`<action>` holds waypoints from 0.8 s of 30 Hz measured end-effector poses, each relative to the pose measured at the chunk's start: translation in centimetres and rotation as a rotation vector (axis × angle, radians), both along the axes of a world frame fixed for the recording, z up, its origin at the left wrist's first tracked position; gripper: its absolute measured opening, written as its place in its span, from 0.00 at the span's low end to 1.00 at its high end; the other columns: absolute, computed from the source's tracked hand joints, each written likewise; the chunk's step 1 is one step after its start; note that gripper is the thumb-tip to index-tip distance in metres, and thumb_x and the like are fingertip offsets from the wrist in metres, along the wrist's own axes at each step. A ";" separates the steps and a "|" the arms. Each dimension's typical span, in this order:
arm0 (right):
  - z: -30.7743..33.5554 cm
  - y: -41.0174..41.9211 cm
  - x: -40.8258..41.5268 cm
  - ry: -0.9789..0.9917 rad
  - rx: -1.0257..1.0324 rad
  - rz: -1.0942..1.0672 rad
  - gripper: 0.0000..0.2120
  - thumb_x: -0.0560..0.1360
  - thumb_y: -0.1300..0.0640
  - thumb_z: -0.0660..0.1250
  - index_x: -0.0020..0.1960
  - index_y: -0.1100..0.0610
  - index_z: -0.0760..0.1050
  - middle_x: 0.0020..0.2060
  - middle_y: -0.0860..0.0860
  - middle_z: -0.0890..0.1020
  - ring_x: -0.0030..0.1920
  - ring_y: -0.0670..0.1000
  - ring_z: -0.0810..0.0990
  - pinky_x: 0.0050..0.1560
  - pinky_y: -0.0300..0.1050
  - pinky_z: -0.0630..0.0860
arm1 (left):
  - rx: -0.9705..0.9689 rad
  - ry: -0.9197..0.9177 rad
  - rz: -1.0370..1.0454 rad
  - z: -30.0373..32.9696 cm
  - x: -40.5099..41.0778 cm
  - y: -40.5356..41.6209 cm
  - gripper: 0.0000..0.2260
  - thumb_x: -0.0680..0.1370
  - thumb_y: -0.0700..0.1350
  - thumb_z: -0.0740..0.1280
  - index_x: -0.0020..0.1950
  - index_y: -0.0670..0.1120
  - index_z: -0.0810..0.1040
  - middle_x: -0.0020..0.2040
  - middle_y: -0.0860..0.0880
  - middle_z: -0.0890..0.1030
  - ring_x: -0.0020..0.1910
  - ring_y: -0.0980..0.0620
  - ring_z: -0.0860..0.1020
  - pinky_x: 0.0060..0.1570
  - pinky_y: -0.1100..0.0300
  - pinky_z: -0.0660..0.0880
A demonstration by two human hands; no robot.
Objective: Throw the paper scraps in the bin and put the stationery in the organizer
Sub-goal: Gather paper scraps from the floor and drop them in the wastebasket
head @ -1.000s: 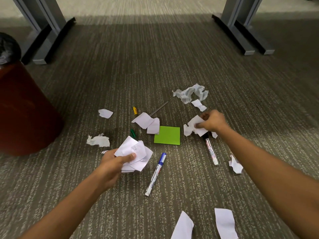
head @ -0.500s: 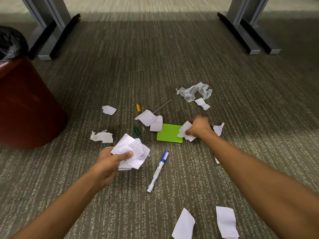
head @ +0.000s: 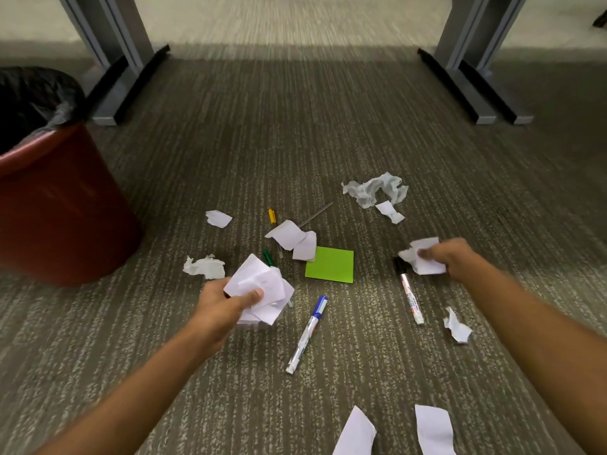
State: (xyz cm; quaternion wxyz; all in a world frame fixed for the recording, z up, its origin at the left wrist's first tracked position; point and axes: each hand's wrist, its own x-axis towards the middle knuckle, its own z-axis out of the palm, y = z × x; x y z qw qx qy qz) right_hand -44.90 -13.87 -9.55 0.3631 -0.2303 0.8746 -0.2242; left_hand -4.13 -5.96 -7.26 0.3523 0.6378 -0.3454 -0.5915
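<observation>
In the head view, a loose wad of paper scraps is gripped by the left hand, the thumb pressed over its near edge and the fingers closed beneath. A smaller scrap is pinched in the closed fingers of the right hand, which is blurred by motion. Just below the right fingertips a black-capped marker is lying on the carpet; a blue-capped marker is lying just right of the left thumb, and a green sticky pad is set between the two hands. More scraps are scattered beyond and beside both sets of fingers. The red bin is standing well to the left of the left hand. No organizer is seen.

The left wad is held only at one side, so pieces could be shed if more is gathered or the arm is swung to the bin. A pen half covered by paper could be swept up and binned by mistake.
</observation>
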 end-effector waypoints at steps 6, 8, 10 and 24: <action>-1.1 0.6 2.1 0.366 0.154 0.223 0.26 0.70 0.54 0.77 0.61 0.67 0.74 0.58 0.63 0.79 0.57 0.61 0.80 0.50 0.51 0.78 | -0.437 -0.483 -0.225 1.1 0.6 0.1 0.05 0.75 0.44 0.72 0.49 0.52 0.83 0.40 0.56 0.84 0.36 0.63 0.80 0.32 0.67 0.73; -1.2 0.3 2.4 0.393 0.173 0.285 0.21 0.71 0.57 0.75 0.58 0.67 0.74 0.52 0.63 0.79 0.49 0.60 0.80 0.43 0.51 0.78 | -0.560 -0.557 -0.246 1.6 0.9 0.0 0.07 0.75 0.42 0.71 0.50 0.51 0.85 0.41 0.54 0.85 0.37 0.61 0.80 0.33 0.64 0.74; -1.1 0.1 2.3 0.395 0.180 0.326 0.20 0.73 0.58 0.73 0.58 0.67 0.73 0.51 0.64 0.78 0.47 0.61 0.79 0.40 0.52 0.76 | -0.665 -0.623 -0.262 2.1 1.1 0.2 0.11 0.74 0.38 0.71 0.53 0.50 0.85 0.45 0.53 0.86 0.43 0.60 0.82 0.40 0.61 0.78; -1.0 0.7 2.3 0.463 0.108 0.400 0.14 0.72 0.53 0.73 0.45 0.65 0.77 0.36 0.58 0.78 0.38 0.58 0.78 0.32 0.46 0.71 | -1.419 -1.172 -0.512 3.6 4.9 1.2 0.09 0.74 0.37 0.71 0.54 0.44 0.84 0.56 0.48 0.85 0.61 0.48 0.80 0.53 0.49 0.80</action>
